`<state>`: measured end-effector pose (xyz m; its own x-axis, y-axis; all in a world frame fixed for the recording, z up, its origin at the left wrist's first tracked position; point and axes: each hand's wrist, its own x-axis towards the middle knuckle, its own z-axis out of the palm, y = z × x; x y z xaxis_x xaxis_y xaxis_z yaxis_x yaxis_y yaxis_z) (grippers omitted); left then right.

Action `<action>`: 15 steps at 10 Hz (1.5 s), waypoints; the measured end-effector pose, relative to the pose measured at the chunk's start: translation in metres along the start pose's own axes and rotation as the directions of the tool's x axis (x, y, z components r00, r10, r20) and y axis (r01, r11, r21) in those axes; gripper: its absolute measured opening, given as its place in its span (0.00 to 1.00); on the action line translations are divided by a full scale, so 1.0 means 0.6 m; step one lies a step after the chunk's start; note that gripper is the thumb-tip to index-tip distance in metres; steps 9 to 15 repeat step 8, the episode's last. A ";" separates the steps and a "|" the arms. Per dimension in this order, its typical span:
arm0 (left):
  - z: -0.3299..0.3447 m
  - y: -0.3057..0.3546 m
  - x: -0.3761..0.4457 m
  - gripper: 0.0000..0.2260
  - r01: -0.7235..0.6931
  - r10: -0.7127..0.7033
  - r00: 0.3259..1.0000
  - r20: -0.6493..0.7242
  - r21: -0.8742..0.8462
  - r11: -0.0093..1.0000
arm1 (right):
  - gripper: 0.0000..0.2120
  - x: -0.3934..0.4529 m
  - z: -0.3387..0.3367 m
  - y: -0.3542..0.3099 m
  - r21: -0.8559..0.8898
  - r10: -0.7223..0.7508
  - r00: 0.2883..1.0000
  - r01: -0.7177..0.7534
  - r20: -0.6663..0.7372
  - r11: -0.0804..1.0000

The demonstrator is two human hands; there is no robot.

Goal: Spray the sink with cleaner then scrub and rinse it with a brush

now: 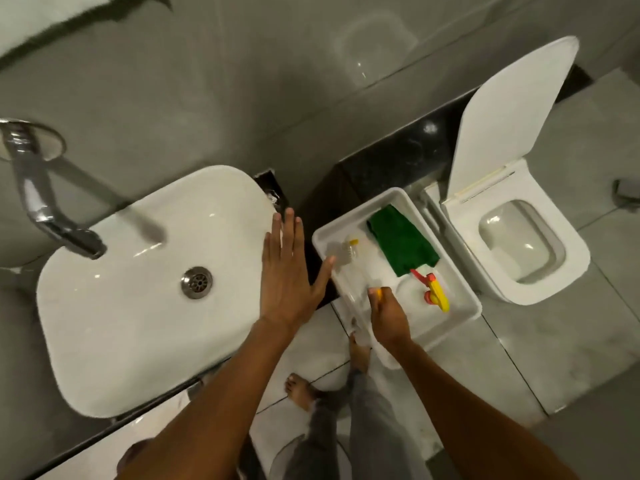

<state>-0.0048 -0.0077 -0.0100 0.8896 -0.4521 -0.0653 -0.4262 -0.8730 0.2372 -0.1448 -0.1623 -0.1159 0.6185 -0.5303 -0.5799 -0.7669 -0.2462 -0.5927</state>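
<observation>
The white sink [114, 327] fills the left, with a metal drain [196, 282] and a chrome tap [41, 199] above it. My left hand [285, 271] lies open and flat over the sink's right rim, fingers spread. To the right sits a white tray [464, 317]. In it lies a brush [349, 254] with white bristles and a clear handle with yellow parts. My right hand [388, 317] is closed around the handle's near end. A spray bottle [434, 292] with a red and yellow trigger lies in the tray beside a green cloth [401, 240].
A white toilet [519, 237] with its lid raised stands to the right of the tray. A black stone ledge [391, 157] runs along the grey tiled wall. My bare feet [301, 389] stand on the pale floor tiles below the tray.
</observation>
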 end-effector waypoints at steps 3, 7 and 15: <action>0.008 0.001 0.004 0.37 0.000 -0.001 0.999 -0.040 -0.039 0.999 | 0.17 0.061 0.031 0.041 0.106 0.134 0.986 -0.144 0.102 0.984; 0.013 -0.006 0.006 0.29 -0.006 0.000 0.998 -0.061 -0.095 0.995 | 0.26 0.055 0.031 0.025 -0.293 0.114 0.986 -0.075 0.118 0.953; 0.008 -0.006 0.005 0.30 -0.038 0.032 0.996 -0.089 -0.066 0.997 | 0.29 0.044 0.025 0.003 -0.281 0.055 0.996 -0.032 0.073 0.959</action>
